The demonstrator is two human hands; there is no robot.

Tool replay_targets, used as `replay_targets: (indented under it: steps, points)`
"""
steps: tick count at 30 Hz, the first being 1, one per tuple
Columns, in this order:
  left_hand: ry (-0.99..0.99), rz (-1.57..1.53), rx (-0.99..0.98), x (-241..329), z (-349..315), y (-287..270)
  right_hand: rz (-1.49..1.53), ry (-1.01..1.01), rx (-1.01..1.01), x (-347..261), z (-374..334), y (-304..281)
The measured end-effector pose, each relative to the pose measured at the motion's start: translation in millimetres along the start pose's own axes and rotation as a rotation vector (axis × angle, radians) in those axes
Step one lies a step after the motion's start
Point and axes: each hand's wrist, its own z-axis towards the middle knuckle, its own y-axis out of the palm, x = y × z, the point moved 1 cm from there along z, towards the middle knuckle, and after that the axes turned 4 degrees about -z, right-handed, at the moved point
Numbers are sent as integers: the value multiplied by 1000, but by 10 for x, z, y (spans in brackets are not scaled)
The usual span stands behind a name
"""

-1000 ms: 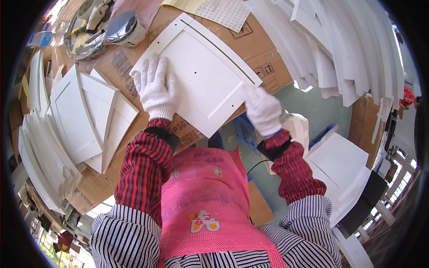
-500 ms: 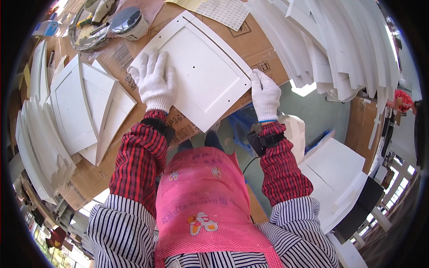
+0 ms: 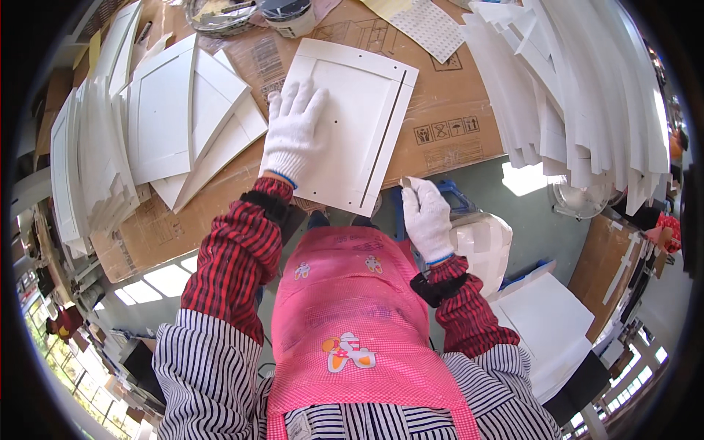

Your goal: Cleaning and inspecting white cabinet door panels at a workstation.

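Observation:
A white framed panel (image 3: 352, 110) lies on the cardboard-covered table, a dark groove running along its right side and several small dark holes in its face. My left hand (image 3: 293, 128), in a white knit glove, rests flat on the panel's left part with the fingers spread. Just off the panel's near right corner is my right hand (image 3: 427, 213), gloved too and apart from the panel. Its fingers are closed in a pinch. A small brownish bit shows at their tips, too small to name.
Leaning stacks of white panels stand at the left (image 3: 165, 110) and right (image 3: 587, 95). A tub (image 3: 290, 16) and a dotted white sheet (image 3: 429, 29) lie at the far side. The cardboard's (image 3: 462, 110) near edge runs before me. More white boards (image 3: 546, 319) sit low at the right.
The panel has turned clockwise, bringing its groove to the right side. My right hand has come off its corner and moved nearer to me. The whole view has shifted.

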Motion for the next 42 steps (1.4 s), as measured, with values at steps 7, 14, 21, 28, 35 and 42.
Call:
replay_targets:
  steps: [7,14,21,28,35,42]
  points:
    - [-79,-92,246,3,-340,1,-399,-424,-50,-155,1039,223]
    - [-104,-113,259,-26,-372,0,-434,-515,-124,-129,368,474]
    - [-88,-115,281,35,-301,13,-317,-487,28,16,926,336]
    - [-120,-114,278,-30,-375,-10,-290,-696,-196,-8,295,383]
    - [-116,-77,262,24,-284,-13,-447,-550,127,133,1848,238]
    - [-181,-16,216,-28,-413,-7,-186,-780,-334,-117,489,302]
